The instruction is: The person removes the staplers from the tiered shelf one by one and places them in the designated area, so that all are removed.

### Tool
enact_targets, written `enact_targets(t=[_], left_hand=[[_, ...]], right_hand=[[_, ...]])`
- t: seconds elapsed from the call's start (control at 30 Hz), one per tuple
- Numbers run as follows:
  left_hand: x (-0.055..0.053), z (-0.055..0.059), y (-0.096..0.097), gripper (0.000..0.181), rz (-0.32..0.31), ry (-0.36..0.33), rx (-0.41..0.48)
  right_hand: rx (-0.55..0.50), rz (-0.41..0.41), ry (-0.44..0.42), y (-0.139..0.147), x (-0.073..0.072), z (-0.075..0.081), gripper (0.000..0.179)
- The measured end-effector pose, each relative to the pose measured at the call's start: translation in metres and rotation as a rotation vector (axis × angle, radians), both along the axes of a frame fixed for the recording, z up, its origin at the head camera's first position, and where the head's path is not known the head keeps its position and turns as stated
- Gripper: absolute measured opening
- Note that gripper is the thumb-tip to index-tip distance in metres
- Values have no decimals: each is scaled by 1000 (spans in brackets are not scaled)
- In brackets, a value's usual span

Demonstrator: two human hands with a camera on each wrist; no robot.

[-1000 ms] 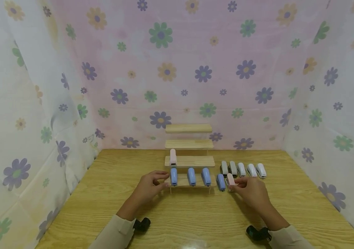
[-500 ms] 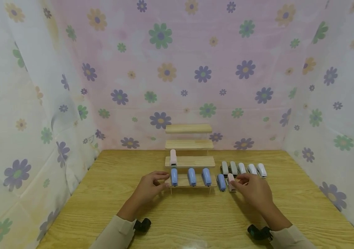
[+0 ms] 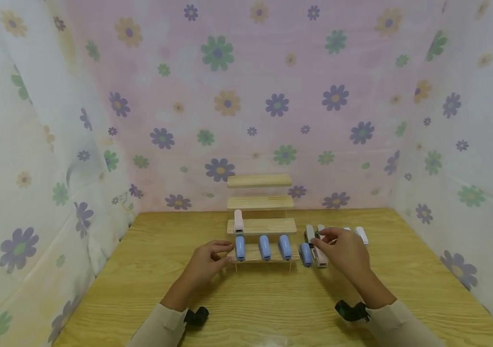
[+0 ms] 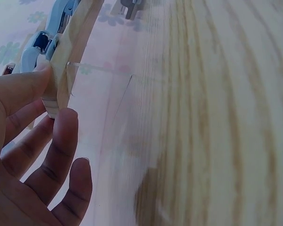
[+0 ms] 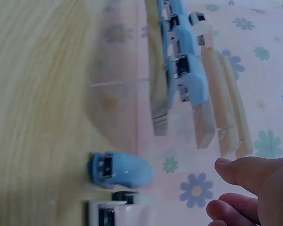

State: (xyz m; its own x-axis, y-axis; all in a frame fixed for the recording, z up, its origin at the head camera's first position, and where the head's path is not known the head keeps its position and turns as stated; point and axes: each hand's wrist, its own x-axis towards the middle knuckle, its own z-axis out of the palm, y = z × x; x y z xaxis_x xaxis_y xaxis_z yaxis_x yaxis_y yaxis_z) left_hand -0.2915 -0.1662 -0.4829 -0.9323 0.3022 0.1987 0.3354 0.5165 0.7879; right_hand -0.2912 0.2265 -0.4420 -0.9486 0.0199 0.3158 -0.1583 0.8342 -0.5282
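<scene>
My left hand (image 3: 206, 261) grips the left end of the lowest board of a tiered wooden display rack (image 3: 252, 253), thumb against the board and fingers round its end in the left wrist view. On that board stand three mini staplers, all blue (image 3: 264, 247). A pink stapler (image 3: 238, 220) stands on the tier above. My right hand (image 3: 348, 253) hovers over the staplers on the table, thumb and fingers apart with nothing between them. Just below it are a pink stapler (image 3: 321, 260) and a blue stapler (image 5: 125, 170). A grey stapler (image 3: 309, 234) is right by its fingertips.
Behind my right hand, another grey stapler and several white staplers (image 3: 361, 235) stand in a row, partly hidden by it. The rack's two upper boards (image 3: 259, 181) rise towards the flowered cloth backdrop (image 3: 246, 96). Wood-grain table (image 3: 246, 299) spreads in front.
My right hand has let go of the pink stapler on the table and moved up and back towards the grey ones. The left hand stays at the rack; the head view has shifted slightly.
</scene>
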Motion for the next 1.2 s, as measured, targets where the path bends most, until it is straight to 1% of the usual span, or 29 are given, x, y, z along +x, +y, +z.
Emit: enact_targets(t=[0.23, 0.33, 0.4, 0.53, 0.7, 0.83, 0.97, 1.1, 1.2], left_hand=[[0, 3, 1, 37, -12, -14, 23], [-2, 4, 2, 38, -24, -8, 11], [-2, 4, 3, 39, -32, 2, -1], [-3, 3, 4, 40, -40, 30, -15], [-3, 3, 4, 39, -30, 25, -5], [-1, 3, 3, 40, -15, -13, 17], [-1, 2, 1, 39, 1, -44, 42], [-1, 1, 0, 37, 1, -32, 67], [-2, 0, 1, 36, 3, -21, 80]], right_hand=[[1, 26, 85, -17, -6, 18, 42], [-23, 32, 94, -27, -7, 23, 43], [-39, 41, 94, -34, -7, 25, 44], [-68, 69, 122, -46, -10, 29, 44], [-82, 106, 162, -59, -14, 33, 44], [-83, 122, 158, -69, -17, 35, 45], [-70, 125, 133, -82, -18, 38, 45], [-66, 134, 129, -97, -20, 39, 44], [-56, 139, 120, -108, -23, 37, 43]])
